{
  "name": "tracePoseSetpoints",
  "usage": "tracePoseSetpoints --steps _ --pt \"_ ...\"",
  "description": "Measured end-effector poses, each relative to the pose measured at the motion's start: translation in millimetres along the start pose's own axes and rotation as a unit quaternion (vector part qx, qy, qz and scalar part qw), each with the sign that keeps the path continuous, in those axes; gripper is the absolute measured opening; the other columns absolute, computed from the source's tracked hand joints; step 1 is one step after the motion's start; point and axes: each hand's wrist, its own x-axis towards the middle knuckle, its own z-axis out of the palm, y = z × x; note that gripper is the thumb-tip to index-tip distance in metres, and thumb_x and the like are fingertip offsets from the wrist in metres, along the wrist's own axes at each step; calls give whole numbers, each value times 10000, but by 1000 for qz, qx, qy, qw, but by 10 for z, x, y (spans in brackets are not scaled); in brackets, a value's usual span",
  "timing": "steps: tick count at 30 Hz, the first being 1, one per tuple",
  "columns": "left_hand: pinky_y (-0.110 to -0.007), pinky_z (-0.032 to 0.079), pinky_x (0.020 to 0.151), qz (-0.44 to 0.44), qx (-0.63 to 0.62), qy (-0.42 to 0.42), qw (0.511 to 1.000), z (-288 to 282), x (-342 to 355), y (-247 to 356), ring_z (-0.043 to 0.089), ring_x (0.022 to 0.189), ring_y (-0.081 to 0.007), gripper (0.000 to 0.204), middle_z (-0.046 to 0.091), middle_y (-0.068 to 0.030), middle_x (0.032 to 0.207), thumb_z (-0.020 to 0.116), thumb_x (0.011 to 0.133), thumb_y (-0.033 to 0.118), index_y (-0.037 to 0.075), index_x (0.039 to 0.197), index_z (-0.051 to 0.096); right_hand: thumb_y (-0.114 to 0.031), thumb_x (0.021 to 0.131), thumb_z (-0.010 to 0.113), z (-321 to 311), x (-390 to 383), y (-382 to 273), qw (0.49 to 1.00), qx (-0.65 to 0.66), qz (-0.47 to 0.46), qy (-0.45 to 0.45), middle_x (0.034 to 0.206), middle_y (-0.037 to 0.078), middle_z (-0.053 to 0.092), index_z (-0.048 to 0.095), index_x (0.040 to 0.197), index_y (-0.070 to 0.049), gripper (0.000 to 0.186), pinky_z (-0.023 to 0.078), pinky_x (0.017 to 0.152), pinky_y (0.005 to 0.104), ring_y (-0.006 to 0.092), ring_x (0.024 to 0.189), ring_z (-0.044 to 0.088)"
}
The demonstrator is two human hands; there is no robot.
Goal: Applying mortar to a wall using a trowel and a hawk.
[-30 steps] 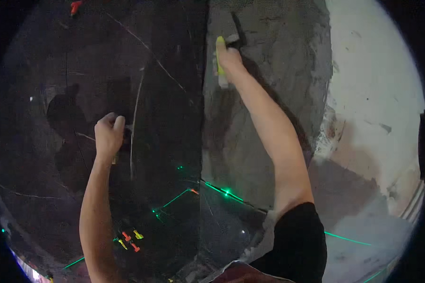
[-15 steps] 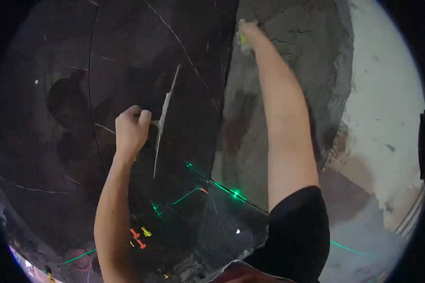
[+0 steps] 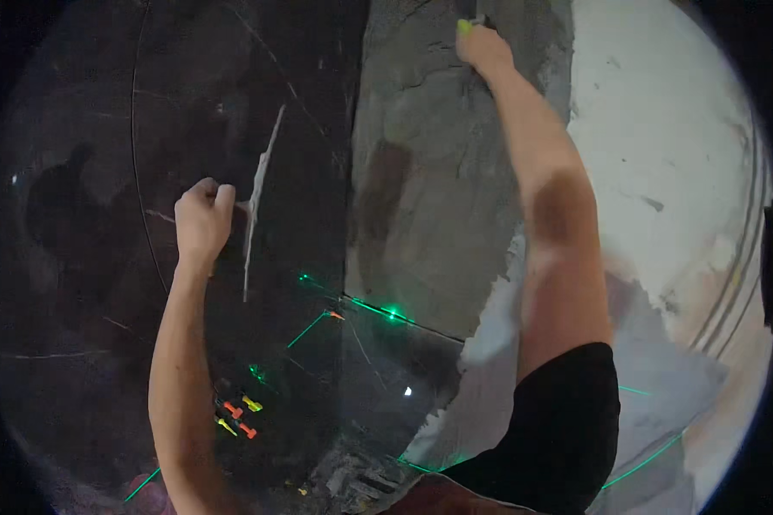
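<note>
My left hand is closed around the handle of a flat trowel. Its blade appears nearly edge-on, with pale grey mortar along it, just in front of the dark veined tiles. At the upper right, my right arm stretches out and my right hand is closed on a tool with a yellow-green handle end. The tool's working part is largely hidden by the hand and the picture's edge. Behind that hand lies grey mortar, spread in a band beside the dark tiles.
Small red and yellow tile spacers sit at the lower left on the dark surface. A green laser line crosses the mortar's lower edge. A pale bare surface extends to the right, and rough grey debris shows at the bottom.
The view has shifted, sliding the tiles and mortar leftward. My right hand has moved from beside the tile edge rightward across the mortar. The left hand still grips the trowel.
</note>
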Motion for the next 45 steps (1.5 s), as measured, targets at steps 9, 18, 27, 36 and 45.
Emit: tracePoseSetpoints --steps 9,18,27,36,45 --pt "-315 326 538 -7 -10 -6 1000 -86 -52 -70 356 555 -140 248 473 -59 587 542 890 163 -27 732 557 -455 952 481 -405 62 64 987 -76 -96 109 991 232 708 686 1022 76 573 536 745 462 393 858 682" --pt "-305 345 553 -5 16 25 1000 59 2 -20 360 572 -126 254 480 -38 611 543 902 183 -16 746 561 -443 971 534 -409 694 525 938 324 93 85 922 184 684 684 997 67 532 535 628 390 289 733 653" --pt "-335 474 729 -188 -206 -107 954 123 -554 -281 591 831 -197 343 676 -104 936 556 977 256 -32 1129 666 -618 965 482 -346 -2303 665 818 489 278 -125 743 95 562 615 964 1 633 459 488 371 203 582 532" --pt "-394 539 893 -501 -726 -140 449 1223 -2850 -1063 655 1011 -198 331 680 -64 1158 546 1014 292 126 1292 618 -382 999 544 -331 -4349 521 728 517 235 -384 734 39 573 598 992 -27 359 367 412 275 123 437 451" --pt "-428 471 1022 -461 -602 -34 -651 1398 -4066 -2044 592 1159 -233 411 617 -74 1299 525 1018 328 132 1379 538 -536 1007 471 -363 -5212 35 458 566 214 -652 623 24 541 615 945 -32 527 294 343 258 99 401 402"
